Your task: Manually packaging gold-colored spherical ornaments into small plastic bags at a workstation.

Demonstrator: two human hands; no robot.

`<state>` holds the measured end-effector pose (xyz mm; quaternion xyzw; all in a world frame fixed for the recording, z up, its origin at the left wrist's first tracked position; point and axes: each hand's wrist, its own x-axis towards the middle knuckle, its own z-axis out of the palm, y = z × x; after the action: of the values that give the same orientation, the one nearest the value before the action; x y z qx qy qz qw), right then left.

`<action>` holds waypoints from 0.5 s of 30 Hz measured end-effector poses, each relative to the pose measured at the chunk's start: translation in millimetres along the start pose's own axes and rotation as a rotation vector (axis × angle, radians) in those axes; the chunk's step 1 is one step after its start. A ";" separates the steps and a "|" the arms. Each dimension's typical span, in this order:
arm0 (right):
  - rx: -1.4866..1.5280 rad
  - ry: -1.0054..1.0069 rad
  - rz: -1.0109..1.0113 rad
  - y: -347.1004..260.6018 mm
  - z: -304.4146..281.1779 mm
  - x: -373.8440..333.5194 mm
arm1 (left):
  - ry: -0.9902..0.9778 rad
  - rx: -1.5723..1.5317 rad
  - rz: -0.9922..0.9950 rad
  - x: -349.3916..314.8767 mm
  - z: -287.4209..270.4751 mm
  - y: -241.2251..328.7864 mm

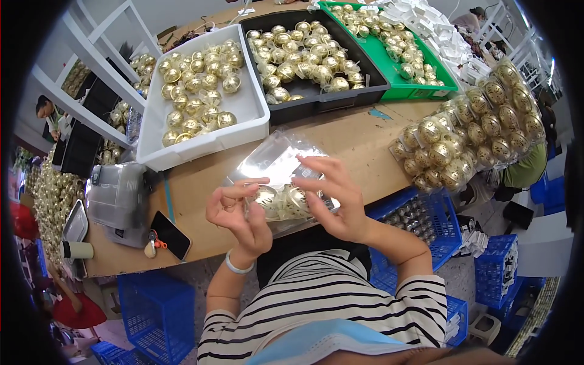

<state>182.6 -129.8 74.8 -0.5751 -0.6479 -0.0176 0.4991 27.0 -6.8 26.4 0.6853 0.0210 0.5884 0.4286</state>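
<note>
Just in front of me, two shiny gold balls with dark markings sit side by side at the near edge of the table. My left hand [240, 213] curls its thumb and fingers round the left gold ball [266, 199]. The right gold ball [295, 199] is between the thumb and fingers of my right hand [334, 194], whose upper fingers stretch over it. Beneath and behind the balls lies clear plastic packaging [283, 155], glossy with reflections. Whether the balls sit inside a clear tray is hard to make out.
Trays of gold balls line the far side: white [207, 145], black [328, 102], green [441, 91]. Packed gold balls [474, 125] pile up at the right. Clear plastic trays [118, 198], a phone [171, 236] and orange-handled snips [157, 242] lie left. Blue crates [159, 316] stand below.
</note>
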 end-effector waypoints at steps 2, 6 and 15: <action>0.014 0.043 0.100 -9.2 -6.4 6.1 | 0.013 0.087 -0.062 2.0 4.9 7.2; -0.369 -0.265 -0.269 -9.1 -0.4 5.5 | 0.020 0.189 -0.066 1.9 10.1 15.4; -0.069 -0.255 -0.225 -23.5 -35.6 19.1 | -0.023 0.242 0.081 7.2 20.5 32.8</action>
<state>190.0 -145.1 118.3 -0.5133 -0.7653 -0.0223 0.3877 30.5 -35.2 53.4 0.7392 0.0591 0.5904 0.3186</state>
